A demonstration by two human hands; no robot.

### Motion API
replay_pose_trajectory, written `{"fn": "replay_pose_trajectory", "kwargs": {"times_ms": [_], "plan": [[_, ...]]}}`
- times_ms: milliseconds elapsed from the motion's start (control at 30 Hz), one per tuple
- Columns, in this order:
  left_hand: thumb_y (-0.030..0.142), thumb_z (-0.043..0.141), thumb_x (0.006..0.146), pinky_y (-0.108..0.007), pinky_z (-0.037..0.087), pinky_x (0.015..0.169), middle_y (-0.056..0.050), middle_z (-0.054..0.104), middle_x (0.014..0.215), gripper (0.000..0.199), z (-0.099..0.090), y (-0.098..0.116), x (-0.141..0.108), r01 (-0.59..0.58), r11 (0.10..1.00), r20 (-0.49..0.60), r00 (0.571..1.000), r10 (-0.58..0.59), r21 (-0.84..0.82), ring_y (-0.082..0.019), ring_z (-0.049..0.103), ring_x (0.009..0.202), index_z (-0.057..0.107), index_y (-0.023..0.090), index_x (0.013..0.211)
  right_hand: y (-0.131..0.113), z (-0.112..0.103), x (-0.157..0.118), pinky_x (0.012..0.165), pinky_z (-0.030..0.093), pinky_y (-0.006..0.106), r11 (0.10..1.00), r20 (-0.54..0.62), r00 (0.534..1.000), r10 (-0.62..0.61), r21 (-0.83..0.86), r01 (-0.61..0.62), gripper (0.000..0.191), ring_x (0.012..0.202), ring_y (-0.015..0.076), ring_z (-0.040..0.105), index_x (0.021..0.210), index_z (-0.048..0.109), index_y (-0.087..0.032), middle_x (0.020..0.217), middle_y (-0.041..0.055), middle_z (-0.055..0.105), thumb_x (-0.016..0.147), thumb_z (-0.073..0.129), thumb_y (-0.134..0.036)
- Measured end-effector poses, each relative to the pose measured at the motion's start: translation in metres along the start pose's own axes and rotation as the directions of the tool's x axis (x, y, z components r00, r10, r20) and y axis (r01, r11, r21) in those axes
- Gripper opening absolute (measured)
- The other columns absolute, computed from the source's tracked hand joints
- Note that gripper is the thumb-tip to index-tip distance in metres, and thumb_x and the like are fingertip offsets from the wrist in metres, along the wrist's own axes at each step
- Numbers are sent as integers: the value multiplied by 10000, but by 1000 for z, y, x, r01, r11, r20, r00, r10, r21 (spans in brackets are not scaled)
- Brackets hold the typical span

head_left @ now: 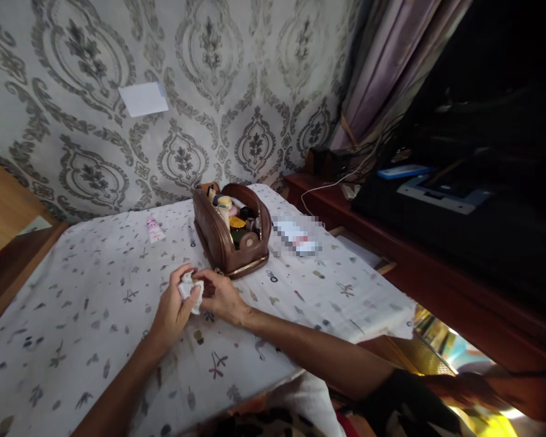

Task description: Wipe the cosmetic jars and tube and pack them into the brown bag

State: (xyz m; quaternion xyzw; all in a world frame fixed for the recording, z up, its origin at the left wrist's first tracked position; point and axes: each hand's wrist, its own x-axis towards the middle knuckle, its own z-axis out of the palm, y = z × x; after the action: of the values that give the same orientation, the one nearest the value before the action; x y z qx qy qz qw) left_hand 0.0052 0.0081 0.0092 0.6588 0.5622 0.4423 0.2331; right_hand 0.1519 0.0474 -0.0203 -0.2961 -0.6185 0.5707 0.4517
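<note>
White paper [144, 99] shows against patterned wallpaper [255, 67]; a purple curtain [382, 67] hangs near a dark screen [505, 139].

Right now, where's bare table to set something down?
Widest: tablecloth left of the left hand, nearer than the pink tube. Also between the bag, blurred item and right forearm, out to the tablecloth's right edge. Crowded: just before the bag, where left hand and right hand hold a white wad; bag inside packed.
</note>
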Motion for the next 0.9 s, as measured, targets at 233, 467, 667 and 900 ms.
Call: {"fn": "replay_pose_trajectory", "kwargs": {"times_ms": [233,467,667,900], "plan": [[580,502,908,-340,528,770,-46,689,894,487,-8,6,6,118,990,-72,990,-124,-82,-217,660,800,563,204,1211,-3,4,-1,837,544,308,987,64,998,27,156,-37,548,834,154,641,1076,652,-207,941,-12,667,597,889,-326],[547,487,943,-359,531,885,-86,691,1094,450,-4,2,5,38,986,-84,995,-53,-161,-213,673,955,525,201,1230,-4,1,4,779,535,275,907,49,991,126,398,-135,554,795,125,649,956,678,-200,1068,4,683,502,957,-354],[476,582,901,-384,516,964,-145,645,1293,509,0,-4,0,-66,995,-32,997,64,-70,-239,668,1108,453,188,1301,-1,-1,7,725,497,244,896,39,992,120,427,-125,555,735,112,635,971,666,-204,903,-22,681,511,953,-321],[517,578,870,-358,562,813,-120,730,1115,495,-3,-1,3,1,1000,-76,997,-1,0,-236,721,925,505,176,1221,-4,1,5,776,506,259,808,99,979,178,553,-203,529,778,125,655,915,642,-201,872,-18,713,494,958,-243]]}}
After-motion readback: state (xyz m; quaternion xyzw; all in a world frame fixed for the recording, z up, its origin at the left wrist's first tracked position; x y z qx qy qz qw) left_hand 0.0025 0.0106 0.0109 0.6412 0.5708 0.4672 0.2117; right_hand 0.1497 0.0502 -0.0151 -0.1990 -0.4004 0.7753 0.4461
